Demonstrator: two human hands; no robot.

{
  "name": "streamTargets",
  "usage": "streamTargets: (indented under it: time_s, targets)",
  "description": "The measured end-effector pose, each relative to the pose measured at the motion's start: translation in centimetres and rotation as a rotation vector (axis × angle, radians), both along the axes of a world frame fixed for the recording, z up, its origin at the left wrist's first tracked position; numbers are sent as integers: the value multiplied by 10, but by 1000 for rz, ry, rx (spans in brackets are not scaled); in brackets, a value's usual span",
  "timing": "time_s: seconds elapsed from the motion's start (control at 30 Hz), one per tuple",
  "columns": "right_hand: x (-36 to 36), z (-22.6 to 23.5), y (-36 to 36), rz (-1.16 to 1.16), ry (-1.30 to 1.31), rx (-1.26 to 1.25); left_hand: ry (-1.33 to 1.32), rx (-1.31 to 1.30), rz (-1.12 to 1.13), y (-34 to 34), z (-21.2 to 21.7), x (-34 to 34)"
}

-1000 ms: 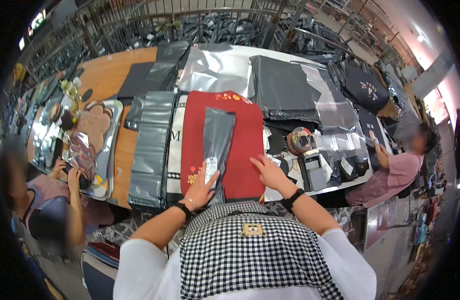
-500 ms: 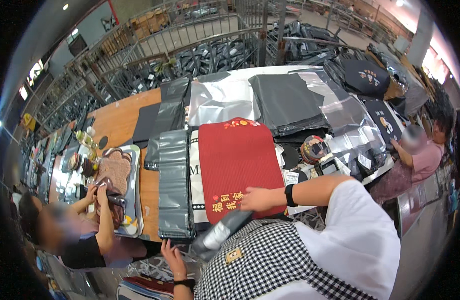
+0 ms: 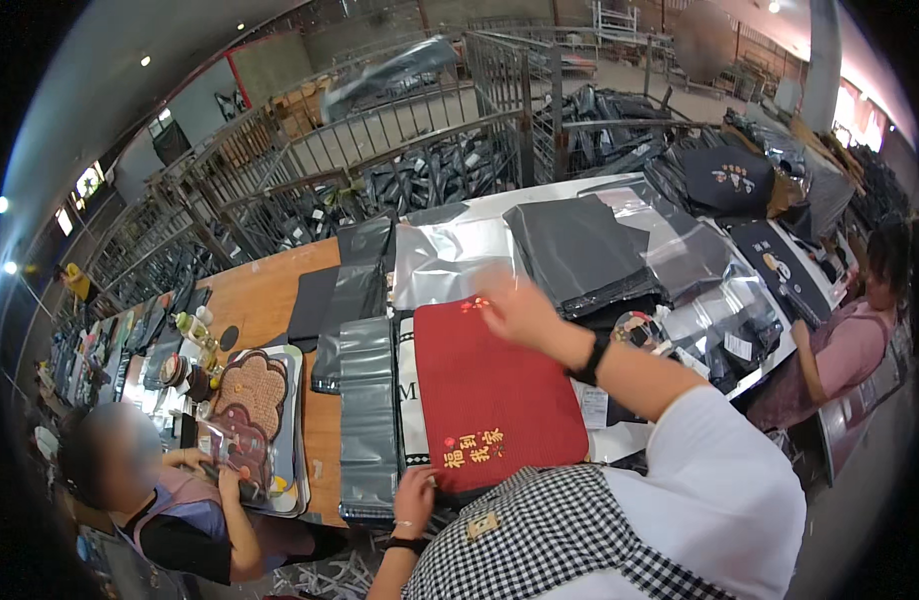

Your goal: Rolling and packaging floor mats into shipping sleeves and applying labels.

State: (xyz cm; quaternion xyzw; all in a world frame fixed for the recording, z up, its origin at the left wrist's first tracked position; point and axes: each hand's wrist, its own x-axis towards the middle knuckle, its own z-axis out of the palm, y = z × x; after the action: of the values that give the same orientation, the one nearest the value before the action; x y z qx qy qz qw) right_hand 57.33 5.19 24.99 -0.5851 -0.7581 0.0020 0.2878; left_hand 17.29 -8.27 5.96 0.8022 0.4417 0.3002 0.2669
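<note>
A red ribbed doormat [image 3: 500,390] with gold lettering lies flat on top of a black-and-white mat [image 3: 410,390] in front of me. My left hand [image 3: 416,497] is at the doormat's near left corner, its fingers loosely apart, holding nothing that I can see. Over the far part of the doormat my right hand [image 3: 528,318] is stretched forward, smeared by motion. Beyond the table, a dark plastic-wrapped package [image 3: 390,76] hangs blurred in the air above the metal fence, touched by neither hand.
Grey plastic bags [image 3: 368,420] are stacked left of the doormat, with more black bags [image 3: 575,250] behind it. A co-worker [image 3: 195,520] at left handles a brown mat; another [image 3: 845,340] stands at right. Wrapped packages [image 3: 430,170] are piled behind the metal fence [image 3: 400,125].
The dark package has left my right hand and flown forward over the table. My right arm has swung forward; my left hand has come up to the doormat's corner. The view has tilted upward.
</note>
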Motion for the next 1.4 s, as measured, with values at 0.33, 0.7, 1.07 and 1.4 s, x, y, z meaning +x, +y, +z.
streamTargets:
  time_s: [0.33, 0.7, 1.07, 1.4]
  targets:
    - [14, -273, -253, 228, -220, -474, 640, 340, -703, 44, -83, 80]
    - [161, -222, -281, -717, 196, -400, 683, 23, -756, 51, -51, 105]
    - [272, -235, -271, -700, -622, -715, 739, -291, -652, 42, 15, 127]
    - [283, -211, -252, -595, -558, -677, 674, -163, -700, 53, -63, 65]
